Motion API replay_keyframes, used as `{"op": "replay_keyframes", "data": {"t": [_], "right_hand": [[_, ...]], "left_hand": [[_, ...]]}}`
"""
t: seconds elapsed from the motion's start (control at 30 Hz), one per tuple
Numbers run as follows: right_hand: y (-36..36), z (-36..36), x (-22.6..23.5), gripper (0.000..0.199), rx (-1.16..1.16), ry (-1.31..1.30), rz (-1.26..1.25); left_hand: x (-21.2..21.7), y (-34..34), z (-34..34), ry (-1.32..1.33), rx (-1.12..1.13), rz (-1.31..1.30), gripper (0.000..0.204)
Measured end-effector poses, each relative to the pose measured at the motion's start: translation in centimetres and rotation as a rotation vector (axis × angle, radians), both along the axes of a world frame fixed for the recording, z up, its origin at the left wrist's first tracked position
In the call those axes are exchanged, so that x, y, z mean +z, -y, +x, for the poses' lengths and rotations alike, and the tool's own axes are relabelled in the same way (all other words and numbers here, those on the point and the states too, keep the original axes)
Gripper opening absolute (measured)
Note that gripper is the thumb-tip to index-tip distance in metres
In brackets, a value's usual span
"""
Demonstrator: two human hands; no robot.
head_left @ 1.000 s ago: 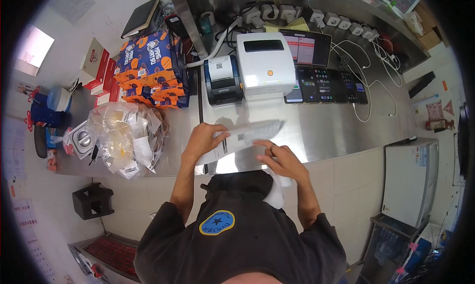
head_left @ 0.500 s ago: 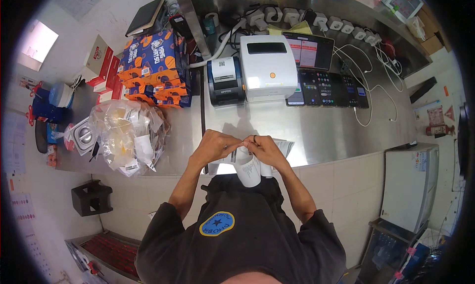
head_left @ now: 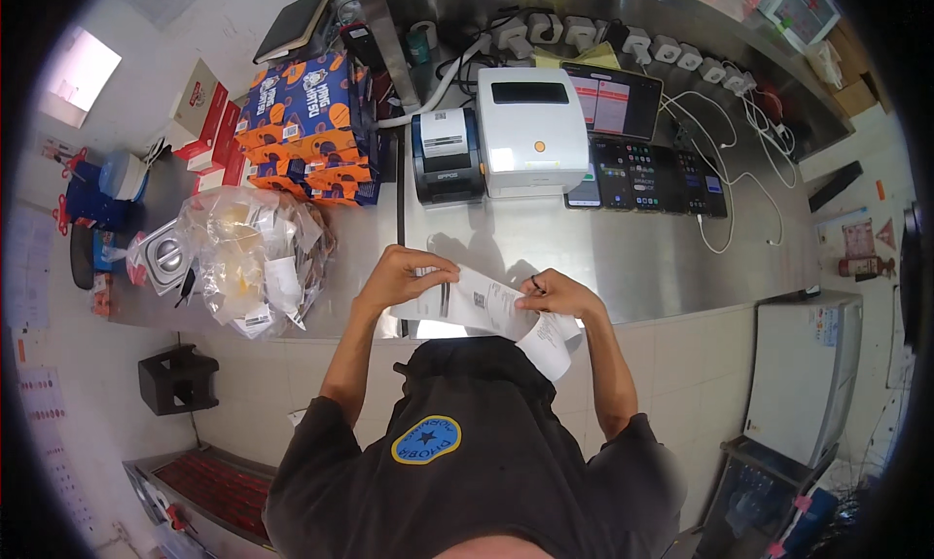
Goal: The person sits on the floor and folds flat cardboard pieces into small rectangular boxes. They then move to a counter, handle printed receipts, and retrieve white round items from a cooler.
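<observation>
Paper strip (head_left: 471, 304) (print too small to read) is pinched by left hand (head_left: 400, 279) and right hand (head_left: 564, 295), palms hidden.

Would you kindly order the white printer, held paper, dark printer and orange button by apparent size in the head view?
White printer
Held paper and dark printer, too close to rank
Orange button

Paper (head_left: 474, 302) between left hand (head_left: 404, 275) and right hand (head_left: 562, 296), at front edge of counter (head_left: 671, 248). On counter: left printer (head_left: 449, 162) just beside right printer (head_left: 535, 141); tablets (head_left: 623, 177) right of both, plugs (head_left: 637, 45) behind. Left of printers, packets (head_left: 302, 121); plastic bag (head_left: 243, 267) before packets; pan (head_left: 167, 259) left of bag.
</observation>
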State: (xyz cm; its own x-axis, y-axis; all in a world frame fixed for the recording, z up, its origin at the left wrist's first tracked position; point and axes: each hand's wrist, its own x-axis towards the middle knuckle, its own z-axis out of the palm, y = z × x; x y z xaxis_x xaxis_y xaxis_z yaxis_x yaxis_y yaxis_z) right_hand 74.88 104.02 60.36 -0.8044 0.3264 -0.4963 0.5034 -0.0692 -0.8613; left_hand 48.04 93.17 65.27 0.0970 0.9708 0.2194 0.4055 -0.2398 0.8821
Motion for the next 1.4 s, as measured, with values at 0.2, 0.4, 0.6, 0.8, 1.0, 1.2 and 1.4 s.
{"op": "replay_keyframes", "data": {"t": [0.2, 0.4, 0.6, 0.8, 1.0, 1.2, 1.4], "right_hand": [[-0.9, 2.0, 0.0, 0.018, -0.062, -0.008, -0.007], [-3.1, 2.8, -0.5, 0.017, -0.228, 0.082, 0.062], [-2.3, 0.6, 1.0, 0.016, -0.319, -0.070, 0.035], [1.6, -5.1, 3.1, 0.017, -0.109, -0.142, -0.117], [4.2, -15.1, 7.0, 0.016, 0.152, -0.240, -0.206], [8.7, -26.2, 7.1, 0.018, 0.233, -0.395, -0.329], [15.7, -33.9, 8.1, 0.021, -0.285, -0.397, -0.342]], "left_hand": [[1.5, 2.1, -3.0, -0.286, -0.117, -0.357, 0.019], [1.6, 5.9, -3.7, -0.102, 0.544, -0.260, 0.014], [0.4, 10.7, -3.9, 0.066, 0.747, -0.228, 0.024], [-1.1, 17.8, -2.6, 0.031, 0.953, -0.173, 0.012], [-1.6, 24.0, -4.4, 0.177, 1.165, -0.213, 0.016], [2.2, 29.4, -9.0, 0.239, 0.681, -0.356, 0.021], [5.0, 28.5, -12.2, 0.060, 0.624, -0.221, 0.047]]}}
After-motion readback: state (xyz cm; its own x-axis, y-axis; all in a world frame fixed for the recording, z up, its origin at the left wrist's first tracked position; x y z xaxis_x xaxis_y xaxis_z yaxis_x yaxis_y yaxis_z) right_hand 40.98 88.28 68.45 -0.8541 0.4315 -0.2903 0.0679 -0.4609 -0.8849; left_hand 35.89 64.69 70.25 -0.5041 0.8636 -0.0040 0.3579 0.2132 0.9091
